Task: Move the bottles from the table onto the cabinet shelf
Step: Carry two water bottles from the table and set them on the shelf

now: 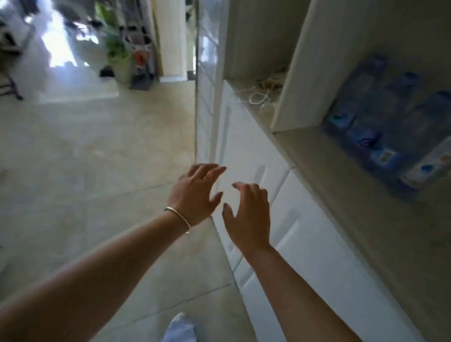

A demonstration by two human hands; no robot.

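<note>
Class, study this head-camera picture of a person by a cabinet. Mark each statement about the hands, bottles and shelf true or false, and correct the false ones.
1. Both bare hands, left hand and right hand, are empty. True.
2. The clear plastic bottles with blue labels stand on the pale cabinet shelf. True.
3. The thin silver bangle is on the right wrist. False: left wrist.
4. The right hand grips a bottle. False: it holds nothing.

Your two forearms are bare, without sleeves. On your left wrist you wear a thin silver bangle (179, 218), close to your left hand (193, 196). Your right hand (250, 218) has no jewellery. Your trousers (179, 340) are light blue.
</note>
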